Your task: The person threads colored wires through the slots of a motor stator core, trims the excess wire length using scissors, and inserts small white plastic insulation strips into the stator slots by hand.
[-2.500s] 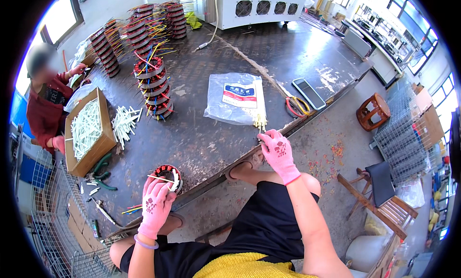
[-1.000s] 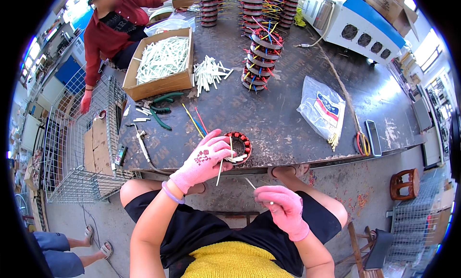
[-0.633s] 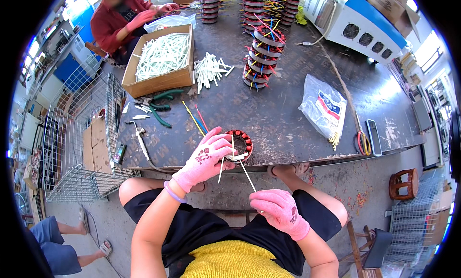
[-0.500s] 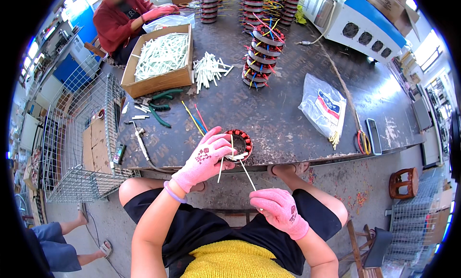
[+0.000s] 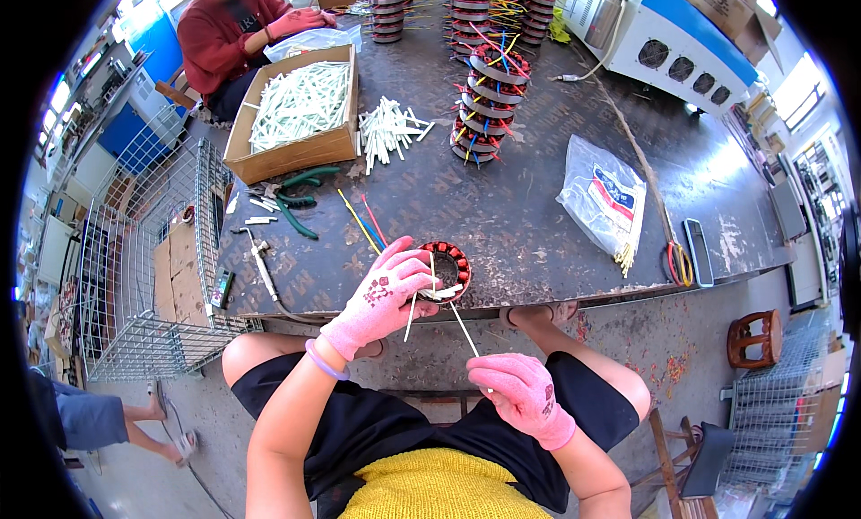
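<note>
Left grip [image 5: 381, 290] clasping coil ring [image 5: 463, 264], round, red-wound, dark-rimmed; right grip [image 5: 522, 393] pinching tie strip [image 5: 464, 329], thin, white, straight

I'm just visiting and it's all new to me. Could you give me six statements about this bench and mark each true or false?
1. The left hand is at the wire-wound ring. True.
2. The right hand is ungloved. False: it wears a pink glove.
3. A thin white strip runs between the ring and the right hand's fingers. True.
4. The green-handled pliers lie inside the cardboard box. False: they lie on the table, in front of the box.
5. The cardboard box holds many white sticks. True.
6. The wooden stool stands on the table. False: it stands on the floor.
</note>
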